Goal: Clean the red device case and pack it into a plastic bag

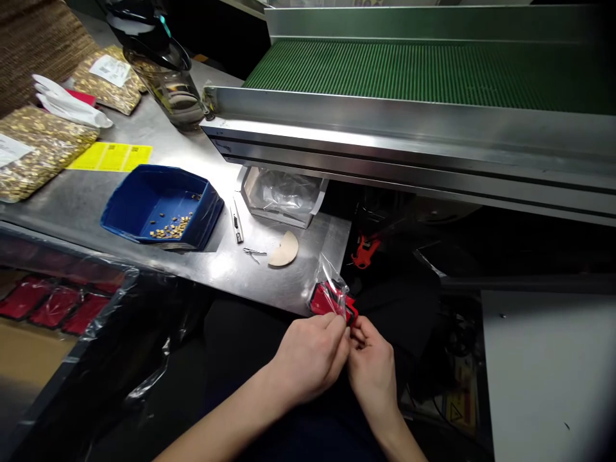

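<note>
In front of my lap, a red part with black edging (321,299) shows partly inside a clear plastic bag (332,273). My left hand (310,353) is closed, pinching the bag from the near side. Close beside it, my right hand (373,359) is closed too, with thumb and fingertips pinched at the red part's right end. The fingertips of both hands nearly meet and hide the near end of the part. At the table corner just beyond lies a beige part-round disc (283,249), next to small metal pins or bits (254,253).
A blue bin (144,192) holding small brass pieces stands left, near a utility knife (236,221). Behind are a grey bin (308,215) with clear bags, a water bottle (180,96) and a green conveyor (409,70). A lower left box holds red bagged parts (55,306).
</note>
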Demonstrator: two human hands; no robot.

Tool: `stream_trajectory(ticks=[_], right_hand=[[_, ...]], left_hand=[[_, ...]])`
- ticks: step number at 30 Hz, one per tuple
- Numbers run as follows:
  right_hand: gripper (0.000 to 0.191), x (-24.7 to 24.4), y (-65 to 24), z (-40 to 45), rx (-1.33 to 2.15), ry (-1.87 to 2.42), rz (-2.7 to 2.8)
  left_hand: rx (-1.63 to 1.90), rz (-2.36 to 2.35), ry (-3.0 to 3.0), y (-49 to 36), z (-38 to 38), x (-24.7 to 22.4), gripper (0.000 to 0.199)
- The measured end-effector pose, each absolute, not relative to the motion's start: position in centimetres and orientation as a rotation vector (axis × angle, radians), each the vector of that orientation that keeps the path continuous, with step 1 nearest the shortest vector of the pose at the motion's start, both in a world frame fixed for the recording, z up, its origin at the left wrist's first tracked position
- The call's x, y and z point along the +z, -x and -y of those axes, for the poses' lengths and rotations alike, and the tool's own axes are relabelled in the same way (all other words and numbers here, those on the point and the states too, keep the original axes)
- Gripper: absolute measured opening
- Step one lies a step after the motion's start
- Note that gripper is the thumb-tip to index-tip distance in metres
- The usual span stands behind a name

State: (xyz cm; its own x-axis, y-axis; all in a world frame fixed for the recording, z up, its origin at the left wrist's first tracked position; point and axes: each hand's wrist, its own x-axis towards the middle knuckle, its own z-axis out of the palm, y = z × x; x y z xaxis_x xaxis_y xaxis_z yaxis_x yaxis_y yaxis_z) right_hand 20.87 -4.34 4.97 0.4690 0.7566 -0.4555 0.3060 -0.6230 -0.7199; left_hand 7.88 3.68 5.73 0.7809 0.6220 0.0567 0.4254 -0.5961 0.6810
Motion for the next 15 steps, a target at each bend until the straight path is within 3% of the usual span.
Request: stream_trajectory(ticks=[8, 15], right_hand=[[0.014, 6.6, -21.9, 2.0, 1.046, 2.311, 1.504], [0.019, 8.6, -23.5, -1.1, 1.133, 2.014, 1.966]], left_hand=[[0.655, -0.815, -2.228, -6.5, -3.7, 5.4, 0.022], [0.661, -1.291, -1.368, -4.9, -5.6, 4.6, 0.039]])
